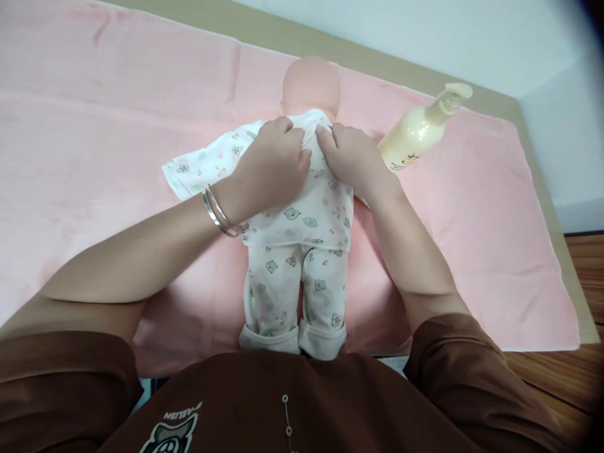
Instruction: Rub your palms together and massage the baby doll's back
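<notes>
A baby doll [311, 85] lies stretched out with its smooth, bald head away from me. It wears a white baby top [302, 217] printed with small animals, and matching trousers [274, 270] with turned-up cuffs. My left hand [276, 160], with two silver bangles on the wrist, is closed in a pinch on the top's fabric just below the neck. On the other side of the neckline, my right hand [353, 154] pinches the cloth between thumb and curled fingers. One long sleeve spreads out to the left; the right sleeve is mostly hidden by my hand and forearm.
A pale yellow pump bottle [415, 135] is to the right of the doll, close to my right hand. Under everything is a pink cloth [486, 251] over a light wooden table [387, 69]. A white wall rises behind the table's far edge.
</notes>
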Action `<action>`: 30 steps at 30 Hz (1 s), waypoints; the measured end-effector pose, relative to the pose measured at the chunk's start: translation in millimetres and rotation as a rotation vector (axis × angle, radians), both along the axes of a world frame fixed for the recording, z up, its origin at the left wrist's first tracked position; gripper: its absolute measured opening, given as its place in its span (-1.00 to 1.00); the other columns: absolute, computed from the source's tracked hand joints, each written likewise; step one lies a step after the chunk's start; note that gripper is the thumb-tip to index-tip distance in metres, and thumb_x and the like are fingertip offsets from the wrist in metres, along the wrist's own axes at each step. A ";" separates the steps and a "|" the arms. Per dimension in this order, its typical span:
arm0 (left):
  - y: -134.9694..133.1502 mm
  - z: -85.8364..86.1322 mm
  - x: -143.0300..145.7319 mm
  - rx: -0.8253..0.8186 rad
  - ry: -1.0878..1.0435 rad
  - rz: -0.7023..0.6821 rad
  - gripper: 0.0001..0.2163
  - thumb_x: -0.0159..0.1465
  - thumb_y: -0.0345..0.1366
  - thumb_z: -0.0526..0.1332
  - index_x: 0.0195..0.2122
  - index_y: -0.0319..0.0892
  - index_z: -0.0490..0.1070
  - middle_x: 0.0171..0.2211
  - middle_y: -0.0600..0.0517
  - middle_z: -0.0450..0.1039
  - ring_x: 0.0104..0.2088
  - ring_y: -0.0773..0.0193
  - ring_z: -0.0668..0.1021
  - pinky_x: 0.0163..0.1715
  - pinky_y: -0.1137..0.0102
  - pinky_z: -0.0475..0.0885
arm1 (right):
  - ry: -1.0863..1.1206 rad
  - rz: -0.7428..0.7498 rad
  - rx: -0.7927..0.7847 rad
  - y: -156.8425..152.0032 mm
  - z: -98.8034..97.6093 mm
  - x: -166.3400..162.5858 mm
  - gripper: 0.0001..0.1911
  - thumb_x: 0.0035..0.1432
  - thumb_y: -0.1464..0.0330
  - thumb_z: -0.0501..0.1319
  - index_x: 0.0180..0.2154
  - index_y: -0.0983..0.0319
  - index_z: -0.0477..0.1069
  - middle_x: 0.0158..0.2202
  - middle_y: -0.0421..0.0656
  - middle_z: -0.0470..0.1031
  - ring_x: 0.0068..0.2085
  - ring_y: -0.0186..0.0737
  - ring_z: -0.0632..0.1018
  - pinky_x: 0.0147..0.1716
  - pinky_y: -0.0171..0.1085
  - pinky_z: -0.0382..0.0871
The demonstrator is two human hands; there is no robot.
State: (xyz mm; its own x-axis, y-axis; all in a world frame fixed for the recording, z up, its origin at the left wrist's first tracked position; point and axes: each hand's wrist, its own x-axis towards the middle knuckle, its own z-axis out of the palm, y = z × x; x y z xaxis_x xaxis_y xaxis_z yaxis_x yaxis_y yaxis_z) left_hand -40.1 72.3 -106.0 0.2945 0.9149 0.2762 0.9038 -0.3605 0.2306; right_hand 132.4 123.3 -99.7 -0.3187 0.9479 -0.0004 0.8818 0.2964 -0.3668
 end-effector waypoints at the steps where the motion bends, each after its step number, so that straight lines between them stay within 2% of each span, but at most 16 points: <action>1: 6.7 -1.4 -2.3 -0.036 -0.104 0.009 -0.79 0.38 -0.32 0.02 -0.44 -0.07 0.17 -0.28 -0.14 0.35 -0.14 -0.04 0.46 -0.09 0.13 0.36 | -0.033 -0.003 0.008 -4.2 2.3 -1.7 -0.31 0.46 -0.03 -0.30 -0.03 0.31 0.39 -0.07 0.08 0.50 0.05 0.09 0.54 0.10 0.03 0.38; 3: 20.6 -5.8 -7.0 -0.113 -0.292 0.038 -0.70 0.36 -0.27 0.07 -0.52 -0.07 0.03 -0.39 -0.07 0.27 -0.25 0.04 0.42 -0.16 0.17 0.31 | -0.121 -0.001 0.035 -14.9 7.6 -6.2 -0.32 0.47 0.02 -0.28 0.04 0.35 0.39 -0.05 0.11 0.50 0.04 0.16 0.54 0.07 0.09 0.41; 5: 31.7 -12.2 -10.6 -0.154 -0.404 0.064 -0.67 0.36 -0.21 0.08 -0.54 -0.08 0.02 -0.47 -0.01 0.21 -0.37 0.14 0.33 -0.22 0.22 0.25 | -0.203 0.043 0.103 -26.6 12.2 -11.9 -0.38 0.47 0.09 -0.26 0.06 0.37 0.38 -0.03 0.14 0.49 0.03 0.21 0.53 0.02 0.11 0.43; 8: 39.9 -24.0 -12.4 -0.132 -0.446 0.098 -0.65 0.36 -0.13 0.06 -0.54 -0.07 0.03 -0.51 0.03 0.14 -0.43 0.21 0.20 -0.23 0.24 0.20 | -0.260 0.108 0.231 -37.5 13.8 -19.6 -0.48 0.45 0.23 -0.23 0.04 0.37 0.39 -0.02 0.13 0.48 0.02 0.16 0.51 0.03 0.03 0.44; 10: 41.4 -31.5 -11.6 -0.086 -0.449 0.117 -0.64 0.36 -0.09 0.05 -0.53 -0.06 0.00 -0.49 0.02 0.11 -0.39 0.19 0.21 -0.19 0.22 0.20 | -0.224 0.065 0.250 -35.1 10.4 -21.0 -0.53 0.43 0.27 -0.18 0.01 0.38 0.40 -0.03 0.12 0.49 0.02 0.14 0.51 0.03 0.01 0.44; 12: 41.6 -37.5 -10.3 -0.058 -0.487 0.133 -0.63 0.33 -0.03 0.09 -0.51 -0.05 0.00 -0.46 0.00 0.15 -0.32 0.14 0.28 -0.13 0.20 0.21 | -0.120 -0.008 0.181 -24.8 4.5 -17.6 -0.54 0.43 0.18 -0.12 -0.02 0.35 0.40 -0.04 0.11 0.49 0.02 0.13 0.51 0.03 0.02 0.43; 15: 41.7 -42.1 -9.1 -0.020 -0.586 0.159 -0.62 0.30 0.04 0.19 -0.48 -0.06 0.10 -0.42 -0.03 0.27 -0.19 0.06 0.37 -0.07 0.19 0.24 | 0.062 -0.051 0.015 -4.6 -5.7 -6.8 -0.39 0.39 -0.08 -0.09 -0.07 0.30 0.40 -0.07 0.05 0.52 0.00 0.07 0.52 0.04 0.04 0.42; 17: 41.5 -41.8 -8.8 -0.007 -0.610 0.163 -0.63 0.30 0.02 0.22 -0.47 -0.06 0.14 -0.41 -0.05 0.32 -0.16 0.01 0.41 -0.08 0.16 0.26 | 0.109 -0.056 -0.020 4.7 -11.5 -0.7 -0.32 0.35 -0.16 -0.08 -0.07 0.29 0.40 -0.07 0.02 0.52 -0.01 0.06 0.53 0.04 0.05 0.41; 25: 39.0 -33.4 -5.0 -0.072 -0.508 0.246 -0.72 0.37 -0.19 0.22 -0.41 -0.09 0.13 -0.26 -0.08 0.38 -0.13 0.00 0.44 -0.07 0.11 0.26 | 0.120 -0.073 0.045 8.1 -24.4 -0.3 -0.35 0.36 -0.16 -0.08 -0.07 0.28 0.37 -0.11 -0.04 0.49 0.03 0.02 0.53 0.11 0.06 0.39; 28: 39.4 -34.2 -5.0 -0.078 -0.525 0.243 -0.73 0.37 -0.19 0.22 -0.39 -0.08 0.13 -0.26 -0.05 0.36 -0.14 0.04 0.41 -0.04 0.10 0.25 | 0.118 -0.067 0.035 2.8 -15.6 -0.1 -0.36 0.38 -0.13 -0.09 -0.04 0.30 0.39 -0.08 0.00 0.49 0.05 0.06 0.52 0.12 0.09 0.39; 30: 39.2 -34.7 -6.0 -0.079 -0.556 0.226 -0.74 0.36 -0.17 0.23 -0.39 -0.07 0.16 -0.26 -0.02 0.37 -0.14 0.06 0.39 -0.02 0.11 0.24 | 0.108 -0.063 0.083 -6.8 -2.1 -1.2 -0.42 0.39 -0.03 -0.02 0.06 0.32 0.38 0.00 0.05 0.48 0.09 0.11 0.49 0.14 0.11 0.39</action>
State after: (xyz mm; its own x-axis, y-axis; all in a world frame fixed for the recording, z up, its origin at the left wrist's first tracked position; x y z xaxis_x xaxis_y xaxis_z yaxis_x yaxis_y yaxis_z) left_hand -46.1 111.5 -140.7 -0.0790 0.9619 0.2617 0.6921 -0.1361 0.7089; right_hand 131.2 116.5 -101.8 -0.2524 0.9613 0.1104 0.8563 0.2750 -0.4372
